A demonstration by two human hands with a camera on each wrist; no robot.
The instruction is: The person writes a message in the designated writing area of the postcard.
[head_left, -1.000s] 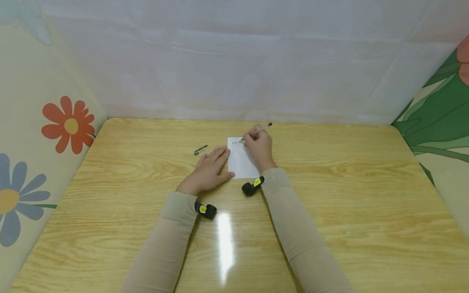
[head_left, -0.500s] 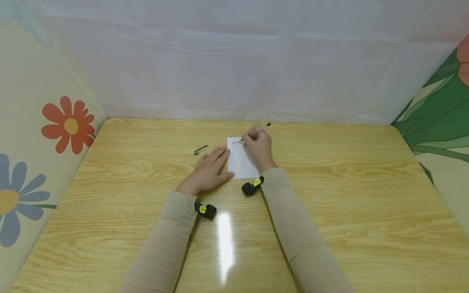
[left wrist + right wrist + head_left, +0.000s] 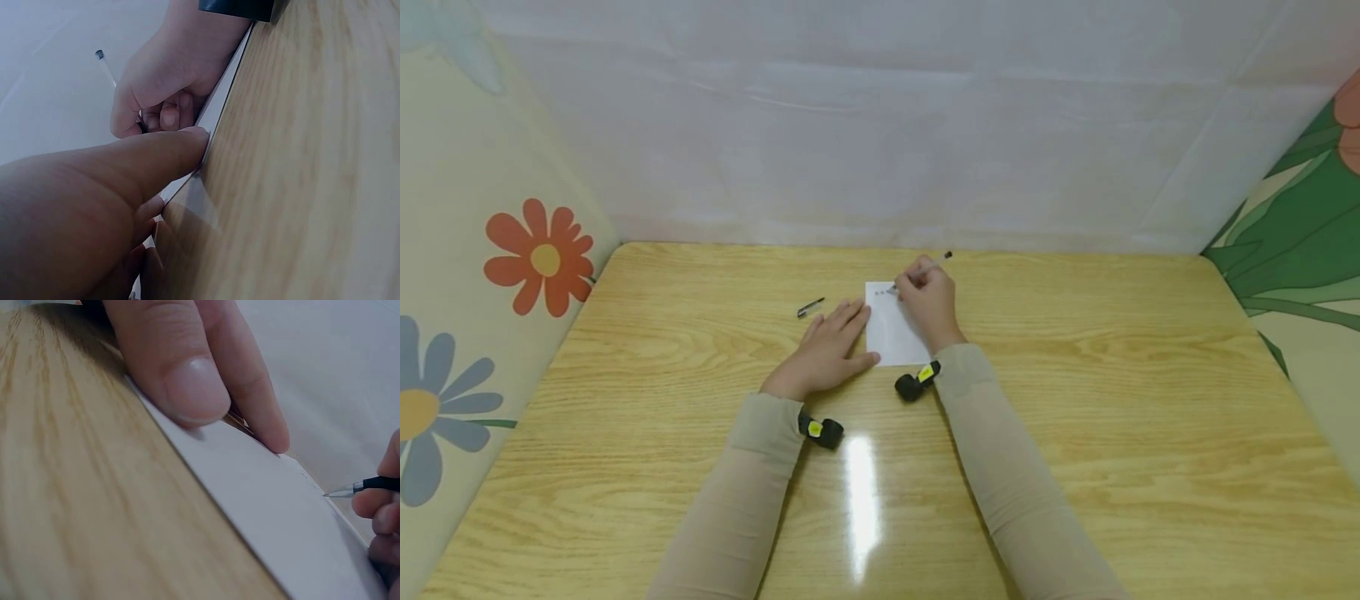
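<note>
- The pen [image 3: 943, 259] slants over the upper part of the paper [image 3: 891, 335], its tip aimed down and leftward, its tail rising rightward, away from the person.
- The right hand [image 3: 932, 302] pinches it, fingers curled.
- The left hand [image 3: 826, 350] lies with fingers extended, thumb on the paper's edge.
- Only the right wrist view shows the dark grip clearly; only the head view shows the cap [image 3: 810, 307] on the desk [image 3: 1112, 375].

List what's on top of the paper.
On the paper: dark marks near its far edge, the pen tip beside them, the left hand's thumb. The right hand covers part; anything beneath can't be seen.
</note>
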